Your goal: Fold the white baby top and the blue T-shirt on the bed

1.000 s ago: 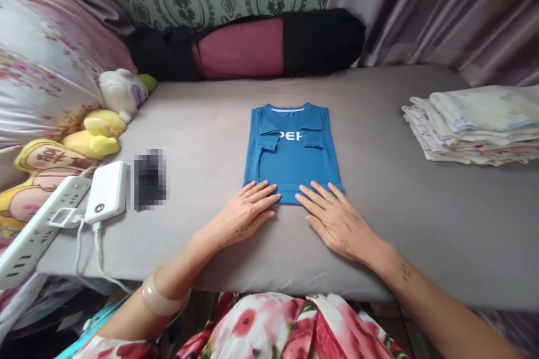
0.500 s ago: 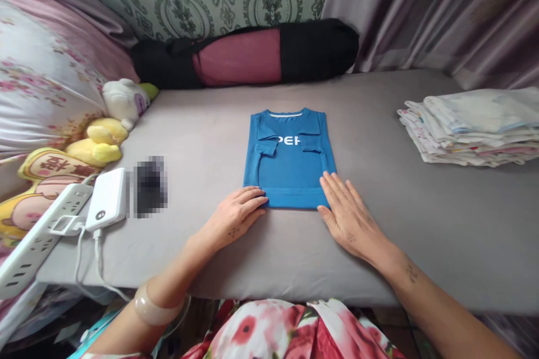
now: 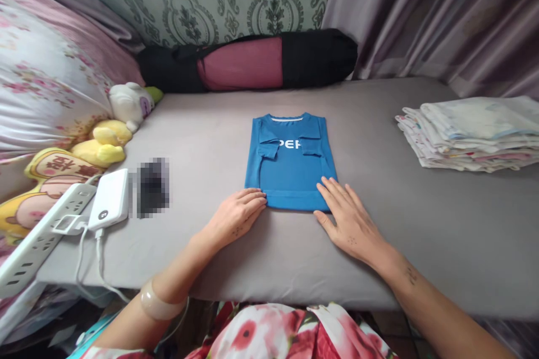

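Note:
A blue T-shirt [image 3: 290, 171], folded into a rectangle, lies flat on the grey sheet in front of me. Its sleeves are turned in over the front, and white letters show partly between them. The near hem is turned up in a band. My left hand [image 3: 241, 213] rests on the near left corner with its fingers stretched out side by side, holding nothing. On the near right corner, my right hand [image 3: 351, 227] lies flat with the thumb apart, fingertips touching the cloth.
Folded white cloths [image 3: 475, 134] are stacked at the right. A black and maroon long bag [image 3: 240, 64] lies along the back wall. At the left are plush toys [image 3: 130, 104], a power strip [image 3: 46, 238], a white power bank [image 3: 109, 199] and a blurred dark object [image 3: 154, 188].
The right hand's fingers have shifted slightly left on the near edge, the thumb now lower. My left hand stays on its corner. The whole view has tilted a little; the shirt looks unchanged.

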`<act>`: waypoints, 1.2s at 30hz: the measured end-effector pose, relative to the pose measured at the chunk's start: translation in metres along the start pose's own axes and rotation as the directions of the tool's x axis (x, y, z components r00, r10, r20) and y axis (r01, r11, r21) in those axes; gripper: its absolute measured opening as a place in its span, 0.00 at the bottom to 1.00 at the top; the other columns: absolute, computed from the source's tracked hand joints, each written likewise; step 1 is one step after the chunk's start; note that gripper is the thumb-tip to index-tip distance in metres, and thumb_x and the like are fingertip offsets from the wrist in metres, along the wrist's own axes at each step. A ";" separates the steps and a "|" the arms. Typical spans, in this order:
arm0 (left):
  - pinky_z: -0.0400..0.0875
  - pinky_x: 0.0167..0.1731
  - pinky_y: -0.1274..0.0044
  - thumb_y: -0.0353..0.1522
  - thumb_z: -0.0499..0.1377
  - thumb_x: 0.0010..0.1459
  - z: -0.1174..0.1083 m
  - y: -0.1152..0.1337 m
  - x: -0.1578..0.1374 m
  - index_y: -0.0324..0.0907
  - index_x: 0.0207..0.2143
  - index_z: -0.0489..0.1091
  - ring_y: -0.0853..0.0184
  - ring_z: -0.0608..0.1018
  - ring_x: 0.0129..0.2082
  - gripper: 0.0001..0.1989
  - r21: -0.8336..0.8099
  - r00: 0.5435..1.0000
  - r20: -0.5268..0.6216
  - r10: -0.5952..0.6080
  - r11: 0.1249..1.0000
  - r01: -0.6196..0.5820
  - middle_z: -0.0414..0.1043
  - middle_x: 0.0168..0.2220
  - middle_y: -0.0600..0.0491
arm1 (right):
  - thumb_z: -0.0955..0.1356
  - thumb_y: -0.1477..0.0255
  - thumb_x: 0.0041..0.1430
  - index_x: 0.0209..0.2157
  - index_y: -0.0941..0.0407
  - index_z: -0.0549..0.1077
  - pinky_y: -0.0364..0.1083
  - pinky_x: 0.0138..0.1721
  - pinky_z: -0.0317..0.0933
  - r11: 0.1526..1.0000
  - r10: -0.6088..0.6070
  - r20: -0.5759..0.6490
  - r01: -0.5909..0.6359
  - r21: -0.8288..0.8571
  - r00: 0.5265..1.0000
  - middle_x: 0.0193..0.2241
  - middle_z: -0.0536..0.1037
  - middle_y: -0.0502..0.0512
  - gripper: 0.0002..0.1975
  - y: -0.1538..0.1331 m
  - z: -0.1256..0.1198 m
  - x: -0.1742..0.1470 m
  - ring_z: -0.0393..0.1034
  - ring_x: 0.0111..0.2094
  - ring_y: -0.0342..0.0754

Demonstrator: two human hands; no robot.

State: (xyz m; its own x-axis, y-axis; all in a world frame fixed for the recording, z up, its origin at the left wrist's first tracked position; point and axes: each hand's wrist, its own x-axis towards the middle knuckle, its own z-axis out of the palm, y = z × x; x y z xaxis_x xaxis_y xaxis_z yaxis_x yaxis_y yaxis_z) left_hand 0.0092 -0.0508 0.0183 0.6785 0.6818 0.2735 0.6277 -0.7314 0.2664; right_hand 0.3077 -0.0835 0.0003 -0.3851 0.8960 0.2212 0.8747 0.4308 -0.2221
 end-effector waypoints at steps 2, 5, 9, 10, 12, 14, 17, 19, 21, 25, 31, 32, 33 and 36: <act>0.72 0.53 0.70 0.30 0.49 0.68 0.001 0.000 0.002 0.41 0.47 0.70 0.64 0.77 0.50 0.12 0.006 1.000 -0.023 -0.015 1.000 0.016 0.77 0.47 0.48 | 0.62 0.66 0.66 0.65 0.55 0.58 0.60 0.64 0.50 1.000 -0.005 -0.047 0.006 0.024 0.999 0.64 0.62 0.61 0.27 -0.001 -0.001 0.001 0.54 0.65 0.55; 0.74 0.48 0.71 0.30 0.47 0.69 0.003 0.000 0.007 0.41 0.46 0.69 0.64 0.79 0.45 0.12 0.025 0.997 -0.032 -0.067 0.997 0.068 0.78 0.44 0.48 | 0.63 0.69 0.65 0.61 0.55 0.64 0.58 0.61 0.58 0.998 0.018 -0.090 -0.013 0.057 0.996 0.60 0.68 0.60 0.23 -0.002 -0.002 0.002 0.62 0.61 0.55; 0.74 0.42 0.73 0.32 0.46 0.69 0.005 -0.001 0.014 0.41 0.45 0.67 0.64 0.79 0.40 0.12 0.076 0.991 -0.031 -0.133 0.988 0.135 0.77 0.39 0.48 | 0.62 0.72 0.65 0.58 0.55 0.66 0.57 0.57 0.64 0.997 0.040 -0.110 -0.033 0.065 0.993 0.54 0.73 0.60 0.21 0.002 -0.002 0.002 0.67 0.55 0.55; 0.74 0.42 0.73 0.32 0.45 0.70 0.005 -0.001 0.015 0.41 0.45 0.67 0.65 0.79 0.40 0.12 0.079 0.990 -0.033 -0.135 0.987 0.137 0.77 0.38 0.48 | 0.61 0.73 0.65 0.58 0.54 0.66 0.56 0.56 0.64 0.998 0.033 -0.113 -0.026 0.062 0.993 0.54 0.73 0.59 0.20 0.004 -0.002 0.002 0.68 0.54 0.55; 0.74 0.42 0.73 0.33 0.45 0.70 0.004 -0.001 0.017 0.41 0.45 0.67 0.65 0.79 0.39 0.12 0.080 0.993 -0.024 -0.112 0.990 0.114 0.76 0.38 0.49 | 0.60 0.74 0.66 0.58 0.54 0.67 0.56 0.55 0.66 0.998 0.014 -0.110 -0.007 0.057 0.994 0.53 0.74 0.59 0.21 0.009 -0.003 0.001 0.69 0.53 0.54; 0.74 0.42 0.73 0.35 0.47 0.69 0.003 -0.003 0.016 0.41 0.45 0.67 0.64 0.78 0.40 0.12 0.090 0.998 -0.004 -0.062 0.994 0.062 0.76 0.40 0.48 | 0.59 0.76 0.66 0.58 0.54 0.67 0.56 0.55 0.67 0.998 -0.003 -0.098 0.008 0.056 0.995 0.52 0.75 0.59 0.21 0.015 -0.003 -0.001 0.70 0.53 0.53; 0.74 0.46 0.70 0.36 0.50 0.68 0.001 -0.010 0.010 0.41 0.47 0.68 0.62 0.78 0.45 0.12 0.103 1.000 -0.004 0.001 0.995 0.000 0.76 0.45 0.46 | 0.58 0.79 0.65 0.58 0.55 0.68 0.54 0.56 0.67 0.997 -0.043 -0.085 0.049 0.063 0.995 0.53 0.75 0.58 0.23 0.025 -0.004 -0.003 0.70 0.54 0.51; 0.73 0.50 0.69 0.32 0.49 0.68 0.001 -0.016 0.003 0.41 0.50 0.69 0.62 0.77 0.49 0.13 0.097 1.000 -0.026 0.014 0.995 -0.011 0.75 0.48 0.44 | 0.57 0.81 0.63 0.59 0.54 0.68 0.54 0.57 0.66 0.994 -0.080 -0.080 0.086 0.066 0.994 0.54 0.75 0.57 0.25 0.031 -0.004 -0.004 0.69 0.55 0.51; 0.72 0.53 0.67 0.29 0.47 0.67 0.001 -0.024 -0.004 0.42 0.52 0.69 0.62 0.77 0.51 0.16 0.088 0.999 -0.044 0.016 0.996 -0.012 0.75 0.51 0.44 | 0.57 0.83 0.60 0.59 0.54 0.68 0.54 0.57 0.66 0.992 -0.111 -0.071 0.115 0.060 0.991 0.55 0.74 0.57 0.28 0.035 -0.005 -0.005 0.69 0.56 0.50; 0.69 0.57 0.66 0.26 0.46 0.66 -0.001 -0.035 -0.013 0.44 0.57 0.67 0.65 0.76 0.53 0.21 0.050 0.999 -0.029 0.031 0.998 -0.029 0.74 0.54 0.47 | 0.57 0.85 0.58 0.58 0.55 0.70 0.53 0.57 0.66 0.985 -0.165 -0.057 0.167 0.031 0.985 0.55 0.74 0.56 0.29 0.037 -0.013 -0.003 0.69 0.56 0.49; 0.68 0.58 0.67 0.24 0.47 0.64 -0.026 -0.021 -0.011 0.44 0.56 0.68 0.66 0.77 0.52 0.21 -0.002 0.997 0.027 0.078 0.997 -0.078 0.75 0.52 0.49 | 0.58 0.85 0.59 0.55 0.55 0.72 0.50 0.54 0.68 0.975 -0.222 -0.022 0.222 -0.001 0.975 0.52 0.76 0.56 0.26 0.036 -0.036 -0.010 0.72 0.53 0.49; 0.69 0.58 0.68 0.24 0.47 0.64 -0.032 -0.016 -0.010 0.45 0.55 0.69 0.66 0.78 0.50 0.21 -0.012 0.997 0.037 0.074 0.997 -0.074 0.77 0.50 0.50 | 0.58 0.84 0.60 0.55 0.54 0.72 0.50 0.53 0.69 0.975 -0.221 0.003 0.221 0.015 0.975 0.52 0.77 0.55 0.26 0.036 -0.040 -0.014 0.73 0.52 0.49; 0.70 0.56 0.69 0.24 0.47 0.65 -0.038 -0.011 -0.010 0.45 0.53 0.70 0.66 0.79 0.47 0.20 -0.029 0.996 0.054 0.068 0.997 -0.067 0.78 0.48 0.50 | 0.59 0.83 0.61 0.55 0.52 0.72 0.50 0.52 0.69 0.976 -0.218 0.036 0.216 0.038 0.975 0.52 0.77 0.53 0.25 0.036 -0.045 -0.018 0.73 0.51 0.49; 0.74 0.48 0.73 0.26 0.47 0.65 -0.049 -0.001 -0.011 0.45 0.50 0.72 0.66 0.80 0.42 0.18 -0.109 0.993 0.112 0.025 0.994 -0.013 0.79 0.42 0.49 | 0.60 0.76 0.65 0.56 0.48 0.71 0.48 0.47 0.71 0.979 -0.180 0.142 0.163 0.119 0.973 0.50 0.78 0.50 0.20 0.035 -0.057 -0.025 0.75 0.48 0.49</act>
State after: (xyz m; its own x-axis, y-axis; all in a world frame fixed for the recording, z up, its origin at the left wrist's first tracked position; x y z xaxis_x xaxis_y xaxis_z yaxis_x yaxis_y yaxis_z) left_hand -0.0173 -0.0572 0.0605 0.7324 0.6581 0.1746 0.5737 -0.7346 0.3623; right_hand 0.3652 -0.0970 0.0410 -0.5739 0.8101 0.1201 0.7588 0.5811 -0.2940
